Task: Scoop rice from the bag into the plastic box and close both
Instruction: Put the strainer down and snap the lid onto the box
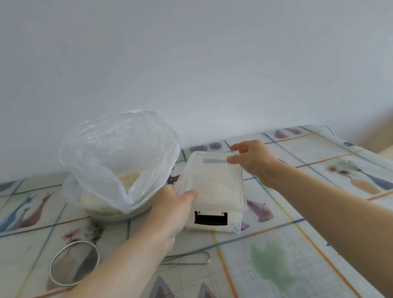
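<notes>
Lid (213,178) gripped on box (216,220) by both hands' fingers (235,160).

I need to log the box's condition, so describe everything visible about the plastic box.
The plastic box is a clear, rectangular container with rice showing pale through its walls. Its clear lid lies on top, tilted rather than seated flat. A black latch sits on the near end. It stands on the patterned tablecloth, right of the open rice bag. The left hand holds its near left side; the right hand pinches the lid's far right corner.
</notes>
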The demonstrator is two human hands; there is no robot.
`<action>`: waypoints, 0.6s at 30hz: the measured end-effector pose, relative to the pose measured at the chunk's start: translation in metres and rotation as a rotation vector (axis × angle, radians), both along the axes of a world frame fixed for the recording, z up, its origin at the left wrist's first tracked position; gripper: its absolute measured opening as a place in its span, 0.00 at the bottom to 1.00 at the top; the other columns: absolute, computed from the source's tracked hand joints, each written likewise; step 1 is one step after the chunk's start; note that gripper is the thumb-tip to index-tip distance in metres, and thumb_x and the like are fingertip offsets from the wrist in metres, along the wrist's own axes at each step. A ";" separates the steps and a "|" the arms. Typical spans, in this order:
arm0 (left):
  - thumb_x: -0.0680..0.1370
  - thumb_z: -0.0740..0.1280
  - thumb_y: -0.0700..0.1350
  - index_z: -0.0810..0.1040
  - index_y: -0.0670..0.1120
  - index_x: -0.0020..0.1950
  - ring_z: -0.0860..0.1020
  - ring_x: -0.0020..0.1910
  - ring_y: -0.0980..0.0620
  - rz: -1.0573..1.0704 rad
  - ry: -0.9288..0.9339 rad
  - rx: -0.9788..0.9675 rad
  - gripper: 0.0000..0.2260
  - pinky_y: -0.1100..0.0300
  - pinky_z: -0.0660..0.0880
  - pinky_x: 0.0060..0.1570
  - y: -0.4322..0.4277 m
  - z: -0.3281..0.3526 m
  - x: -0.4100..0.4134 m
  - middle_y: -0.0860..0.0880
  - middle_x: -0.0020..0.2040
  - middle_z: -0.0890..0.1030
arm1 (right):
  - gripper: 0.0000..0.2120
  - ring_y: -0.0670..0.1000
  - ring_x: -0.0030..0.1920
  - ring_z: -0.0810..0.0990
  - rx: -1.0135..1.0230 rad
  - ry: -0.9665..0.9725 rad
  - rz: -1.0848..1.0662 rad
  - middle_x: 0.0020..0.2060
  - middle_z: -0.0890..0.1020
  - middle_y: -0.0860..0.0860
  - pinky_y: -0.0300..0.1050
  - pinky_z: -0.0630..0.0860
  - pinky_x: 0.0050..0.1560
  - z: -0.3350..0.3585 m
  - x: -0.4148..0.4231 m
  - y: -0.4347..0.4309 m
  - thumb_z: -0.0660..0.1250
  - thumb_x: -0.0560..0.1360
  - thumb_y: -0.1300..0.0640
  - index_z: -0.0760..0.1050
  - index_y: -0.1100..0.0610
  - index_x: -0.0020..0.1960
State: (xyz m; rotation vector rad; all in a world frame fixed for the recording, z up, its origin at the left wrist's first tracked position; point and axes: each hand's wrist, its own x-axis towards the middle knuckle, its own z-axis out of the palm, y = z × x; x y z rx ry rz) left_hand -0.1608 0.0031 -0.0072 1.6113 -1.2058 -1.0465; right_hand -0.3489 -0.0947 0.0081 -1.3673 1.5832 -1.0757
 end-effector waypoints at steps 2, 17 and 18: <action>0.77 0.66 0.45 0.80 0.44 0.54 0.81 0.52 0.43 0.003 0.017 0.004 0.08 0.52 0.74 0.53 -0.001 -0.002 0.000 0.43 0.51 0.84 | 0.19 0.52 0.56 0.73 -0.010 0.026 0.012 0.55 0.74 0.52 0.44 0.67 0.53 -0.002 0.000 -0.002 0.72 0.74 0.61 0.76 0.59 0.64; 0.74 0.70 0.35 0.82 0.44 0.49 0.80 0.53 0.46 -0.118 0.072 0.086 0.07 0.56 0.71 0.55 -0.031 0.004 0.000 0.44 0.51 0.85 | 0.12 0.54 0.42 0.78 -0.009 0.025 -0.123 0.46 0.81 0.56 0.47 0.76 0.40 -0.015 -0.022 -0.003 0.74 0.68 0.56 0.79 0.56 0.51; 0.73 0.71 0.35 0.81 0.45 0.46 0.80 0.50 0.47 -0.085 0.055 0.053 0.06 0.56 0.72 0.53 -0.036 0.006 0.001 0.46 0.49 0.84 | 0.11 0.53 0.40 0.77 -0.007 0.018 -0.136 0.46 0.80 0.57 0.46 0.74 0.37 -0.015 -0.026 -0.001 0.74 0.68 0.56 0.78 0.56 0.49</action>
